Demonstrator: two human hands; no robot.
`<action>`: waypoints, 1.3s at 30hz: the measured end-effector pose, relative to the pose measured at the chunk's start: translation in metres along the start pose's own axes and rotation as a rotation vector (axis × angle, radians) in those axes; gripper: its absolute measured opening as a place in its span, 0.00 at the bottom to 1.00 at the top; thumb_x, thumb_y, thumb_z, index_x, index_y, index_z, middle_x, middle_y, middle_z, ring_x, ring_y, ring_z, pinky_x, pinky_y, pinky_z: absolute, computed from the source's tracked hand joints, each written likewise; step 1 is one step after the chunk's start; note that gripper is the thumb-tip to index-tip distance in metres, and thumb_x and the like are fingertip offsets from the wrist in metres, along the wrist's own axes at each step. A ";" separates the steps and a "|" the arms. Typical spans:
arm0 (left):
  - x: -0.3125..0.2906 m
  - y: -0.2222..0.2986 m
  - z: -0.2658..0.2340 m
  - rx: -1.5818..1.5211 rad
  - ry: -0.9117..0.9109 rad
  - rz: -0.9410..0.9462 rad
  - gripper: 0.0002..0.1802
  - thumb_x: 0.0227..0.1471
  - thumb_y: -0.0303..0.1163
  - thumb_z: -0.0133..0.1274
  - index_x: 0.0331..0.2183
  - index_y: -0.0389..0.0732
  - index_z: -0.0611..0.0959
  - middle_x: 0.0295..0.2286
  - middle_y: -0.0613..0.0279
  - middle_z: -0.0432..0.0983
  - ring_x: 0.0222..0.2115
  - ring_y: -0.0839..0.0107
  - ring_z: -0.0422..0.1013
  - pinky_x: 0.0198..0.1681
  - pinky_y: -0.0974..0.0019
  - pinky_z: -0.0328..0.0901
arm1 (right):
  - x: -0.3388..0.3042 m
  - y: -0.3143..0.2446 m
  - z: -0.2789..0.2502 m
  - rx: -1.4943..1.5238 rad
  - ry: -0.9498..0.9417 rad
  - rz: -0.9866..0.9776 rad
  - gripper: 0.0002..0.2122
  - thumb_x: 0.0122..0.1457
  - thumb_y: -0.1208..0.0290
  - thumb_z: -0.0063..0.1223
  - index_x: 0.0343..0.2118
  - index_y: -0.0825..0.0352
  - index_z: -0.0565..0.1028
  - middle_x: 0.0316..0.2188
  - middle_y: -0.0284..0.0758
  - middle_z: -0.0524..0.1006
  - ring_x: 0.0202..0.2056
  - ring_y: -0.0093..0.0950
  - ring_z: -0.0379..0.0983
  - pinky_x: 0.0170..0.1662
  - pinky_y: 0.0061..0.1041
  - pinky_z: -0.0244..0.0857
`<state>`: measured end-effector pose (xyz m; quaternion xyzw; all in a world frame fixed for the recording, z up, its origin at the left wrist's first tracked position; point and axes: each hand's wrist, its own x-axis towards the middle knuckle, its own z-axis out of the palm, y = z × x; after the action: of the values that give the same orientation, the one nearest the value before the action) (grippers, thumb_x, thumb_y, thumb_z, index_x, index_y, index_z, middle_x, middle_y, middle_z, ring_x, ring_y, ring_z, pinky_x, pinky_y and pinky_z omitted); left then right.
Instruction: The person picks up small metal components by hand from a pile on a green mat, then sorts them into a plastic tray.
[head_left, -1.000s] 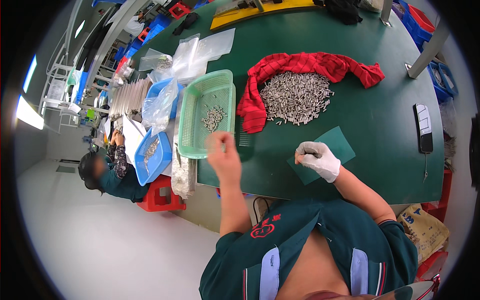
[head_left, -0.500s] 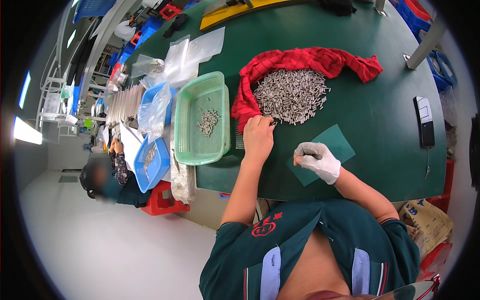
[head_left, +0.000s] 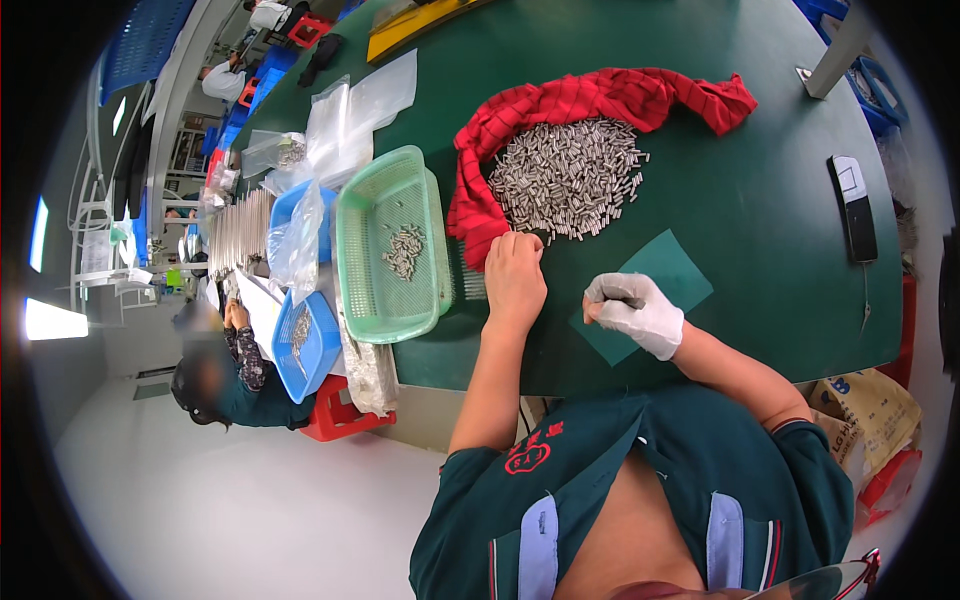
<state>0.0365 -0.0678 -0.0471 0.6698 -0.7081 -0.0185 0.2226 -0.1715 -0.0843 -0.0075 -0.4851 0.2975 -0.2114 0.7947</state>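
Observation:
A heap of small metal cylinders (head_left: 570, 178) lies on the green table, with a red checked cloth (head_left: 610, 92) curled around its far and left sides. At the heap's near left edge is my bare left hand (head_left: 515, 280), its fingers bent and pressed together beside the cloth's end. What lies under those fingertips is hidden. My right hand (head_left: 640, 315), in a white glove with bare fingertips, is closed in a pinch over a square green sheet (head_left: 672, 268). Whatever it pinches is too small to make out. Left of my left hand, a row of thin metal pieces (head_left: 472, 283) partly shows.
A pale green basket (head_left: 350, 250) holds some cylinders. Farther left are blue trays (head_left: 318, 345), plastic bags (head_left: 345, 125) and a co-worker (head_left: 235, 385). A phone-like black-and-white device (head_left: 853, 215) lies at the right. A metal post (head_left: 835, 60) stands at the far right.
The whole view has shifted slightly, with the table's things sitting a little farther left. Both hands keep nearly the same places and finger shapes.

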 end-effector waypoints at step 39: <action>-0.012 0.074 -0.030 -0.086 -0.408 0.193 0.07 0.40 0.20 0.51 0.28 0.37 0.72 0.25 0.54 0.71 0.30 0.55 0.68 0.35 0.57 0.62 | 0.003 0.001 -0.012 0.436 0.259 -0.246 0.20 0.64 0.52 0.39 0.29 0.68 0.67 0.12 0.23 0.53 0.16 0.17 0.48 0.29 0.23 0.55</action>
<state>-0.0231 -0.0408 0.0010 0.5713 -0.7979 -0.1621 0.1039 -0.1773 -0.0929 -0.0133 -0.3042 0.2830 -0.4253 0.8041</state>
